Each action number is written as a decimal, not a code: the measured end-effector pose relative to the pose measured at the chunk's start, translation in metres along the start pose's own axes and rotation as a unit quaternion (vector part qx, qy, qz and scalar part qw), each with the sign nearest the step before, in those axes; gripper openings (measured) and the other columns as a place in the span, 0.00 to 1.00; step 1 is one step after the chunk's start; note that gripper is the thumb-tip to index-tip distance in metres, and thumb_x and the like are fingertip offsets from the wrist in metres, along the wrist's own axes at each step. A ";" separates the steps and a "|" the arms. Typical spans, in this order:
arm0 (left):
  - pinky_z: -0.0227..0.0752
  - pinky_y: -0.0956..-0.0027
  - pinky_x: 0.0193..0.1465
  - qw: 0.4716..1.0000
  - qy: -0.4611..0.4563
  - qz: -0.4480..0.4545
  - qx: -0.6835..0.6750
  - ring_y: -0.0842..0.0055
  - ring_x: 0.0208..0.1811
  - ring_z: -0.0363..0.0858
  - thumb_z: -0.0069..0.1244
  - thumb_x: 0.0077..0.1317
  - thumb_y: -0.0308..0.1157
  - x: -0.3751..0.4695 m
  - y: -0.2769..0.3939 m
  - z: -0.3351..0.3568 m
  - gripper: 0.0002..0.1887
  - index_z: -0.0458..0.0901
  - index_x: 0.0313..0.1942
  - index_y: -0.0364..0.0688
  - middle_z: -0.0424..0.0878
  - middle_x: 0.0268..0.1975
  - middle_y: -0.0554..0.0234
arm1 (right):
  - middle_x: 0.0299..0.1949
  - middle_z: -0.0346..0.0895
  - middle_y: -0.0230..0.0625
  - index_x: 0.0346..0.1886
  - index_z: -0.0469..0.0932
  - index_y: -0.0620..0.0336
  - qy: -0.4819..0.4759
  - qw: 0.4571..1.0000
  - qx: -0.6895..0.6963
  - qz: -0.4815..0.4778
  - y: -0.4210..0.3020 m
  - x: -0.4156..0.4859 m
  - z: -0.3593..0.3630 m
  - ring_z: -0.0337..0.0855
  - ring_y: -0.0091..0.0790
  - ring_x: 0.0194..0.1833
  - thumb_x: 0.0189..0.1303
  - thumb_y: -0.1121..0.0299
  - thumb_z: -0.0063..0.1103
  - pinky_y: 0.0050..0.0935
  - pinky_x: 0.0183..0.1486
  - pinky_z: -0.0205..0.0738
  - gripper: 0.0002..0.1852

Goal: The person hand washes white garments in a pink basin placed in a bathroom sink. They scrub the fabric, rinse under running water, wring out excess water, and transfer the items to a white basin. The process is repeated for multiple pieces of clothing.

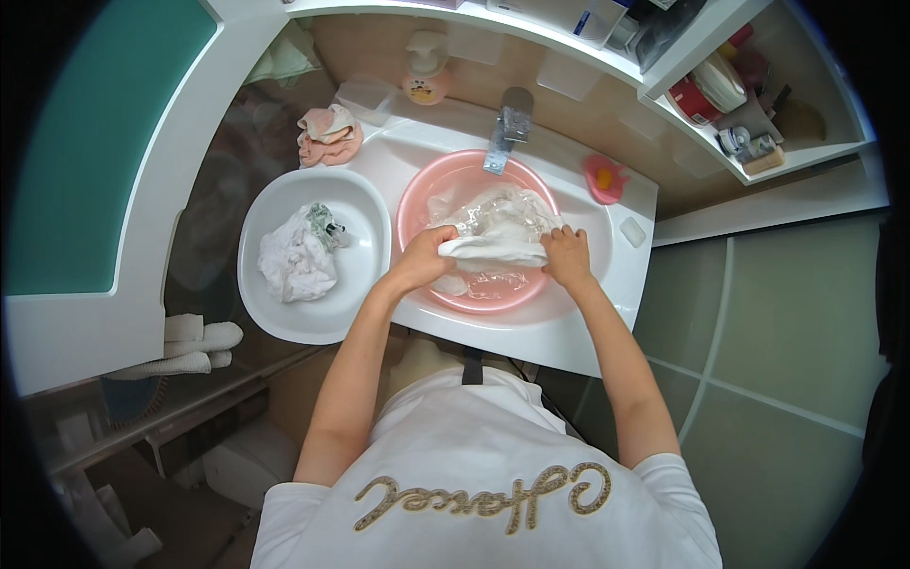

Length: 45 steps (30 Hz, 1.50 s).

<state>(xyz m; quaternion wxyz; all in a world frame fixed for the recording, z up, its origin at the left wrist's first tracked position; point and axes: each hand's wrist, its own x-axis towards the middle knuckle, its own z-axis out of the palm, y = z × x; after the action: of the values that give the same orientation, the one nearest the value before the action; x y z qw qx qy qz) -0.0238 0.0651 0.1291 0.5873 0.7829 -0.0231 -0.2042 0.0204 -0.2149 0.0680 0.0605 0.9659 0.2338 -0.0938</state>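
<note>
Between my two hands a wet white cloth (498, 250) is stretched over a pink plastic basin (407, 213). My left hand (425, 257) grips its left end, and my right hand (566, 254) grips the other end. More of the white fabric lies in the water of the basin behind the stretched part. The basin stands in a white washbasin (603, 242), below a chrome faucet (513, 117). To the left, a white plastic tub (362, 284) holds a crumpled white garment (295, 259) with a green patterned part.
A folded pink cloth (329, 135) and a pump bottle (426, 71) sit at the back left. On the right rim are a pink soap dish (606, 179) and a white bar (632, 232), perhaps soap. Overhead, a white shelf (643, 82) carries toiletries.
</note>
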 end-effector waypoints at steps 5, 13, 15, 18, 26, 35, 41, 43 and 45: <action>0.69 0.69 0.39 0.987 0.116 -0.012 0.112 0.76 0.33 0.78 0.56 0.56 0.35 0.016 -0.006 -0.017 0.19 0.79 0.46 0.34 0.82 0.34 0.54 | 0.26 0.78 0.37 0.26 0.82 0.55 0.118 0.993 -0.024 0.009 0.032 0.023 -0.047 0.78 0.40 0.35 0.41 0.70 0.61 0.39 0.44 0.67 0.06; 0.65 0.78 0.36 0.981 0.165 0.024 -0.102 0.88 0.33 0.70 0.51 0.64 0.38 0.010 0.099 -0.060 0.16 0.81 0.43 0.34 0.79 0.32 0.74 | 0.18 0.73 0.33 0.20 0.72 0.59 0.127 0.881 0.436 0.135 0.050 0.027 -0.201 0.74 0.29 0.23 0.44 0.73 0.59 0.32 0.30 0.70 0.05; 0.65 0.79 0.40 0.980 0.147 0.036 -0.130 0.88 0.35 0.72 0.50 0.65 0.39 0.010 0.117 -0.071 0.16 0.80 0.44 0.35 0.80 0.36 0.73 | 0.20 0.67 0.23 0.20 0.67 0.57 0.129 0.829 0.536 0.093 0.052 0.024 -0.226 0.63 0.18 0.25 0.43 0.79 0.58 0.20 0.28 0.59 0.09; 0.67 0.79 0.43 0.967 0.130 0.078 -0.203 0.87 0.38 0.74 0.48 0.66 0.39 0.004 0.144 -0.089 0.16 0.79 0.46 0.35 0.80 0.40 0.70 | 0.22 0.66 0.21 0.21 0.65 0.55 0.159 0.789 0.590 0.055 0.038 0.019 -0.269 0.62 0.17 0.27 0.40 0.81 0.58 0.18 0.32 0.58 0.11; 0.71 0.76 0.47 0.933 0.085 0.163 -0.309 0.83 0.42 0.79 0.45 0.68 0.39 -0.017 0.212 -0.116 0.15 0.77 0.48 0.38 0.82 0.42 0.66 | 0.24 0.66 0.20 0.23 0.66 0.55 0.212 0.758 0.613 -0.069 0.027 0.002 -0.362 0.65 0.17 0.29 0.38 0.81 0.57 0.19 0.34 0.61 0.12; 0.72 0.62 0.54 0.853 0.053 0.327 -0.404 0.72 0.49 0.78 0.42 0.70 0.37 -0.031 0.300 -0.120 0.17 0.70 0.54 0.37 0.77 0.50 0.59 | 0.38 0.79 0.43 0.45 0.73 0.68 0.219 0.654 0.656 -0.306 0.029 -0.017 -0.465 0.81 0.35 0.38 0.41 0.83 0.54 0.30 0.49 0.76 0.21; 0.73 0.65 0.52 0.830 0.040 0.331 -0.447 0.73 0.47 0.78 0.44 0.69 0.35 -0.032 0.320 -0.115 0.16 0.71 0.53 0.37 0.79 0.47 0.61 | 0.35 0.79 0.41 0.41 0.75 0.66 0.295 0.675 0.634 -0.237 0.022 -0.013 -0.472 0.81 0.35 0.36 0.38 0.86 0.55 0.31 0.43 0.78 0.20; 0.73 0.72 0.47 0.848 0.087 0.296 -0.431 0.80 0.43 0.78 0.47 0.68 0.35 -0.028 0.300 -0.112 0.16 0.74 0.51 0.37 0.80 0.45 0.67 | 0.33 0.76 0.36 0.38 0.73 0.63 0.287 0.697 0.617 -0.226 0.014 -0.013 -0.445 0.79 0.29 0.34 0.39 0.84 0.57 0.28 0.39 0.75 0.17; 0.72 0.69 0.52 0.857 0.079 0.257 -0.439 0.76 0.47 0.79 0.45 0.69 0.37 -0.023 0.277 -0.109 0.16 0.73 0.51 0.37 0.79 0.47 0.64 | 0.31 0.71 0.22 0.37 0.72 0.57 0.198 0.791 0.566 -0.120 0.017 -0.005 -0.422 0.73 0.18 0.34 0.35 0.77 0.61 0.22 0.41 0.71 0.19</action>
<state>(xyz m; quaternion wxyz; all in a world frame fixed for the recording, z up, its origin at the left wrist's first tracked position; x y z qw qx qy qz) 0.0496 0.0854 0.4179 0.9017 0.4230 -0.0852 0.0278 0.0885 -0.1644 0.4818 -0.5568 0.7888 0.2594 -0.0226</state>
